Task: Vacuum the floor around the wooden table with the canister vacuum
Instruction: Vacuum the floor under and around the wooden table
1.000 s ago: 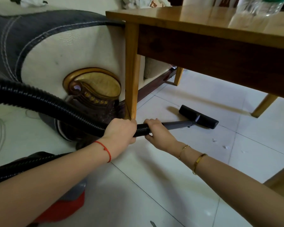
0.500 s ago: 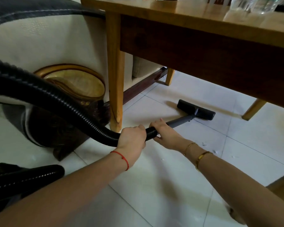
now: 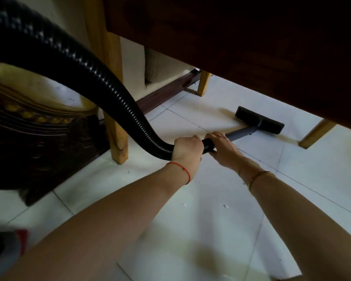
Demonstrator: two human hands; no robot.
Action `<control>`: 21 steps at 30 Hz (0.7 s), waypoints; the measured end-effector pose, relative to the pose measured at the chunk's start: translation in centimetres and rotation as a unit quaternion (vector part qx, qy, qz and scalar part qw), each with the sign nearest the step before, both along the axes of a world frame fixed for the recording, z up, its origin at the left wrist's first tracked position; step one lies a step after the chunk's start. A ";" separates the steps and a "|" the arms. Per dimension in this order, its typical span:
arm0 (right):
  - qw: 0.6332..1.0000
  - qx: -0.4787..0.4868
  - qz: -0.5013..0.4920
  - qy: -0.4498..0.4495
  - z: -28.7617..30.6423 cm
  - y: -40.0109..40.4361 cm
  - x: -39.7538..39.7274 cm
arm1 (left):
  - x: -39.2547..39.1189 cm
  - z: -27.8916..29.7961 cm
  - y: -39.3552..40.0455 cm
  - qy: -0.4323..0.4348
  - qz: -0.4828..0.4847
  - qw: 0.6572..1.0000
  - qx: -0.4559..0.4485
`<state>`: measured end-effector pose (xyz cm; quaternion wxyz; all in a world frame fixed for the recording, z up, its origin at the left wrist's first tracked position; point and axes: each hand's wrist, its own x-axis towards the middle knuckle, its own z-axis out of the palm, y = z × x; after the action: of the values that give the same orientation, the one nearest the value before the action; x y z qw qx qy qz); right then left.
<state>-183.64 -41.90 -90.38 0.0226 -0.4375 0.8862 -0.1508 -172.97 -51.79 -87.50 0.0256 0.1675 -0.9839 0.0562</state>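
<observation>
Head view: both hands are gripping the vacuum line under the wooden counter (image 3: 241, 41).
Left hand (image 3: 187, 149) is wrapping its fingers around the black ribbed hose (image 3: 101, 82); right hand (image 3: 224, 148) is clasping the hose end where the grey wand (image 3: 241, 133) is joining it. Hands are sitting just beside each other. Wand is running to the flat black floor head (image 3: 259, 122), which is resting on the white tiled floor (image 3: 201, 209) between the counter legs.

No readable text, label, brand, number or sign shows on anything in view.
</observation>
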 end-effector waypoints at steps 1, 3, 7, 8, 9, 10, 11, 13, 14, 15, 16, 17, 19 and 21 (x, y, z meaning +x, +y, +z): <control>1.000 -0.001 -0.001 0.000 -0.1 0.1 -0.4 | -0.5 -0.1 0.0 0.002 0.000 1.000 0.003; 1.000 -0.004 0.001 -0.001 -0.3 0.0 -0.9 | -1.1 -0.4 -0.1 0.005 0.004 1.000 0.009; 1.000 -0.005 0.009 -0.003 -0.5 -1.2 -1.0 | -0.9 -0.6 -1.3 0.005 0.013 1.000 -0.006; 1.000 -0.007 0.013 -0.004 -0.6 -1.7 -0.8 | -0.6 -0.6 -1.8 0.003 0.013 1.000 -0.015; 1.000 -0.009 0.018 -0.004 -0.6 -2.2 -0.4 | -0.2 -0.6 -2.3 -0.001 0.011 1.000 -0.025; 1.000 -0.011 0.024 -0.005 -0.6 -2.9 -0.1 | 0.4 -0.5 -2.8 -0.007 0.011 0.999 -0.030; 0.999 -0.014 0.031 -0.005 -0.6 -3.5 0.4 | 0.9 -0.4 -3.4 -0.010 0.013 0.999 -0.031; 0.999 -0.017 0.042 -0.008 -0.6 -5.0 1.6 | 2.3 -0.1 -4.5 -0.014 0.026 0.999 -0.025; 0.999 -0.017 0.047 -0.011 -0.5 -5.7 2.2 | 3.1 0.1 -5.1 -0.015 0.033 0.999 -0.022; 0.998 -0.017 0.053 -0.016 -0.4 -6.4 3.0 | 4.0 0.3 -5.7 -0.015 0.039 0.999 -0.020; 0.998 -0.018 0.063 -0.020 -0.3 -7.1 3.7 | 4.9 0.4 -6.3 -0.015 0.041 0.999 -0.021; 0.997 -0.019 0.075 -0.020 -0.1 -7.8 4.6 | 6.0 0.6 -6.9 -0.015 0.042 0.999 -0.023; 0.995 -0.024 0.099 -0.017 0.3 -9.2 6.5 | 8.1 1.1 -8.1 -0.017 0.042 0.998 -0.036; 0.992 -0.028 0.117 -0.021 0.6 -10.5 8.4 | 10.1 1.6 -9.1 -0.017 0.043 0.998 -0.052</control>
<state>-175.28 -52.38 -89.74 0.0469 -0.5356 0.8236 -0.1809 -162.84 -60.92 -85.86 0.0147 0.2070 -0.9719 0.1111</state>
